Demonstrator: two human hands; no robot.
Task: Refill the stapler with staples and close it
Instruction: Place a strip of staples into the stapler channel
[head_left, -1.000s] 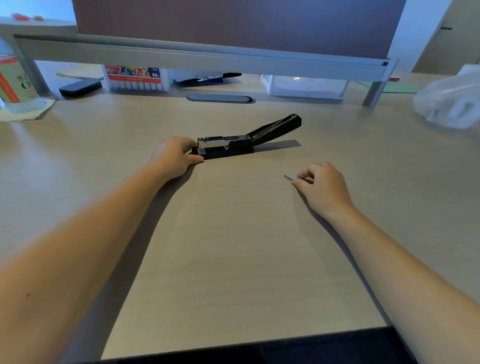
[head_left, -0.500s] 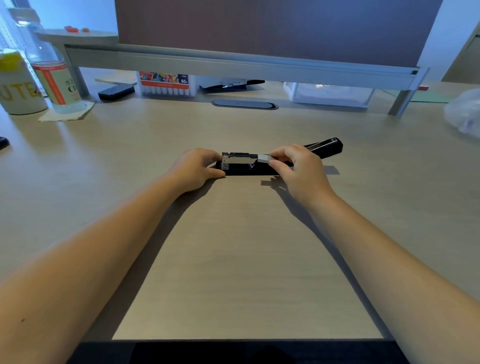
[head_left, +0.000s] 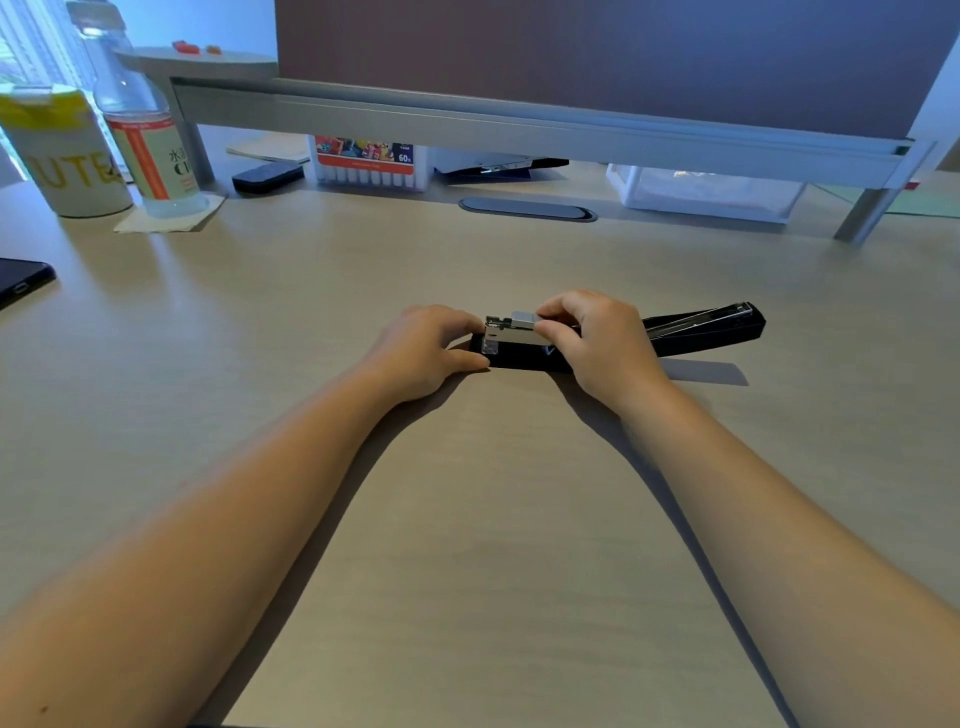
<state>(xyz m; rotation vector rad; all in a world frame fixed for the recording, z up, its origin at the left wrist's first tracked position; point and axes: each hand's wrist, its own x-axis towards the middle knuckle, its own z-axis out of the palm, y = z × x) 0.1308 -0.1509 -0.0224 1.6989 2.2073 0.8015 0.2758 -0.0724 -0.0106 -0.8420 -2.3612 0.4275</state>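
Note:
A black stapler (head_left: 701, 335) lies on the desk with its top arm folded back flat to the right. Its silver metal channel (head_left: 506, 338) faces up at the left end. My left hand (head_left: 423, 351) grips that left end, thumb along the near side of the base. My right hand (head_left: 602, 343) pinches a short silver strip of staples (head_left: 522, 319) and holds it on top of the channel. The middle of the stapler is hidden under my right hand.
A monitor shelf (head_left: 519, 122) spans the back, with a marker box (head_left: 371, 161), a clear bin (head_left: 706, 192) and a black case (head_left: 267, 176) under it. A bottle (head_left: 148, 140) and a white cup (head_left: 62, 150) stand back left. A dark phone (head_left: 21, 280) lies at the left edge.
My right hand picked the staple strip off the desk and carried it left onto the stapler's channel. The left hand stayed on the stapler's left end. The camera view shifted.

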